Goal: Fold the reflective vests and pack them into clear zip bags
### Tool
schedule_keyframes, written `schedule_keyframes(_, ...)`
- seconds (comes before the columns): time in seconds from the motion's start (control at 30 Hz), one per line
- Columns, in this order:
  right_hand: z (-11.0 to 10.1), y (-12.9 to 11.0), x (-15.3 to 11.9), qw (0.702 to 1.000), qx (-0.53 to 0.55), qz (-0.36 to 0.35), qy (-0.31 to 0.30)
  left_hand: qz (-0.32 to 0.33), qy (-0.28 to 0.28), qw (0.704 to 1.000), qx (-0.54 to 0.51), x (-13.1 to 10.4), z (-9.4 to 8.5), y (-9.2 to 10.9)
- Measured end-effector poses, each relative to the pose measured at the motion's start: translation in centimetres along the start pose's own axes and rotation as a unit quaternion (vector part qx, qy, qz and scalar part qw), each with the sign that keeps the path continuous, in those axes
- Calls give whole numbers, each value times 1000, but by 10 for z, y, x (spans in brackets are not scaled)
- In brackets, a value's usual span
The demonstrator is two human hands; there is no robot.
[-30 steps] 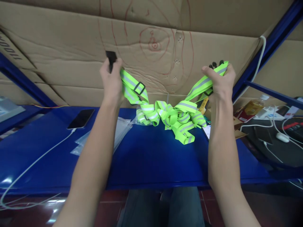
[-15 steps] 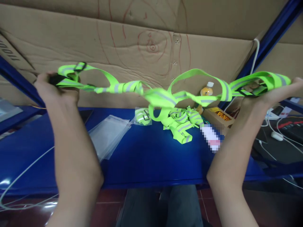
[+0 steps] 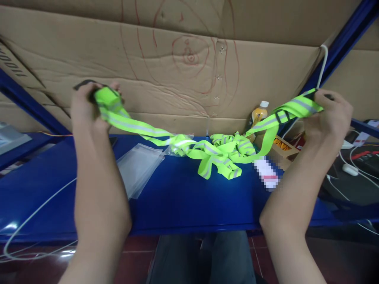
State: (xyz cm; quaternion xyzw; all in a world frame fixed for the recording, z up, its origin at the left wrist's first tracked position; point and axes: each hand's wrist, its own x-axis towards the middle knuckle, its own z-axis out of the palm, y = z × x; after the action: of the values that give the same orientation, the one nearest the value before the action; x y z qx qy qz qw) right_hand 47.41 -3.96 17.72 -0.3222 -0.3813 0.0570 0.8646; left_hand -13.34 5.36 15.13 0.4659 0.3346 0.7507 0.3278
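A neon green strap with grey reflective stripes [image 3: 139, 128] sags between my raised hands. My left hand [image 3: 91, 104] is closed on its left end, slightly blurred, with a black part showing above the fingers. On the right, my right hand [image 3: 333, 112] grips the other end, close to a black buckle [image 3: 282, 116]. The strap's middle hangs in front of a heap of similar green straps [image 3: 233, 148] on the blue table [image 3: 192, 205]; where one ends and the other begins is hard to tell.
Clear plastic bags [image 3: 140, 169] lie left of centre. Behind the heap stand an orange bottle [image 3: 259, 112] and an open cardboard box [image 3: 278, 152]. A pixelated card [image 3: 266, 173] lies nearby. Cables [image 3: 351, 169] are at the right. Cardboard [image 3: 118, 59] lines the back.
Both hands have moved inward, and the strap between them has dropped from nearly level to a deep sag. The fingers of my right hand have curled round its end.
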Motion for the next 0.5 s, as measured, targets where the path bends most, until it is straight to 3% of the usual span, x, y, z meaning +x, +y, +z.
schedule_keyframes(0.1,20,-9,-15,998,-15,-8,-58,-11,3,1000,-19,-9,37,6)
schedule_keyframes(0.2,39,-15,-30,995,-39,-1,-88,-19,14,1000,-13,-18,61,10)
schedule_keyframes(0.3,53,-17,-42,990,-64,-3,-128,-64,-15,997,-51,-20,67,9)
schedule_keyframes(0.43,63,-14,-51,983,-67,-36,-170,-102,-17,992,-74,-17,61,-2)
schedule_keyframes(0.5,65,-12,-53,980,-62,-40,-182,-85,-33,994,-57,-17,59,-7)
